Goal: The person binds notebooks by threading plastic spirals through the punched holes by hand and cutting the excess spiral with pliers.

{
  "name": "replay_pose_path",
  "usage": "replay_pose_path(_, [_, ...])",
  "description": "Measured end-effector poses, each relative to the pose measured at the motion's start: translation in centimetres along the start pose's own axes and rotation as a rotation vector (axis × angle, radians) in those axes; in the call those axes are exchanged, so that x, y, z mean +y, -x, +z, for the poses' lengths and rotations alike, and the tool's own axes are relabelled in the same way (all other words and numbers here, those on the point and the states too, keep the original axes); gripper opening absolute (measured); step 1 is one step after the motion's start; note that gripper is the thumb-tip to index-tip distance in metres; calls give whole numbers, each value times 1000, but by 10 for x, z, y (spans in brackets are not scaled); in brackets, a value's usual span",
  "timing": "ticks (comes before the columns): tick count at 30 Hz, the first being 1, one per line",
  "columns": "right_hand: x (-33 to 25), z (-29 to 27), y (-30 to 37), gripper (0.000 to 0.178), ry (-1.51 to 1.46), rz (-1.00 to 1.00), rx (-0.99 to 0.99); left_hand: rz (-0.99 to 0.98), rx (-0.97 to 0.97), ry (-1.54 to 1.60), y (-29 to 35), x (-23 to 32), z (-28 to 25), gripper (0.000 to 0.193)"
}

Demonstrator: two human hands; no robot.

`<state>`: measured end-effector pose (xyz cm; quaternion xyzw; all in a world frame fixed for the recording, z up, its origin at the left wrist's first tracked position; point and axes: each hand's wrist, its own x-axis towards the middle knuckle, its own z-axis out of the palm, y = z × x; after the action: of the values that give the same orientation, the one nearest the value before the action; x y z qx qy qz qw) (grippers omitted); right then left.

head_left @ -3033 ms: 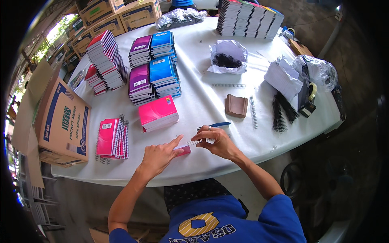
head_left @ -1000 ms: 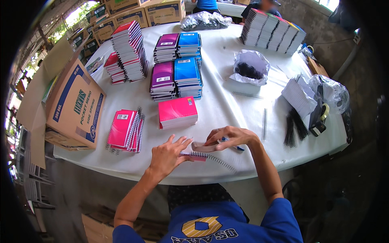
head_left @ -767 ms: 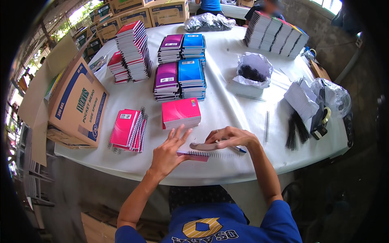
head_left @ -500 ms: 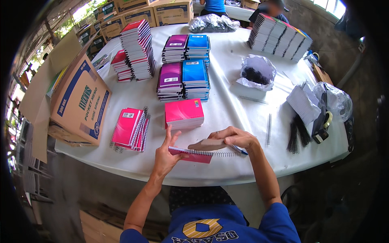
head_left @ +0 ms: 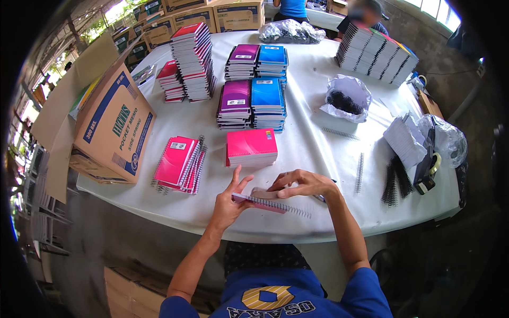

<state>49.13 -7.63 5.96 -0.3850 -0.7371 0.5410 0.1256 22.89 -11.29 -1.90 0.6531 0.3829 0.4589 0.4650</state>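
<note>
Left hand (head_left: pixel 229 208)'s pinching the small pink notebook (head_left: pixel 271 209) near the white table (head_left: pixel 318 228)'s front edge while the right hand (head_left: pixel 305 184) grips a brown block (head_left: pixel 263 194) touching or just above the wire coil (head_left: pixel 279 205), can't quite tell, so a crooked push could bend its overhanging end.

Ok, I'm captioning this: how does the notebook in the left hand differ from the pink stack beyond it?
The notebook is tilted in the left hand; the stack lies flat on the table. The notebook has a coil jutting past its end; the stack shows none. Both have pink covers.
</note>
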Motion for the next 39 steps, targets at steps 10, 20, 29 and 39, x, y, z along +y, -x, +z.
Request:
replay_pose_path(10, [-3,1,-4,60,-69,-95,3,-2,-41,-16,0,-2,-2,113])
replay_pose_path(20, [-3,-26,28,51,19,-90,158,-56,-223,164,-4,-3,-22,87])
replay_pose_path(29, [47,33,64,33,721,48,894,208,-63,-373,2,22,7,60])
replay_pose_path(39, [2,120,67,41,640,-151,743,169,-49,-895,17,21,45,62])
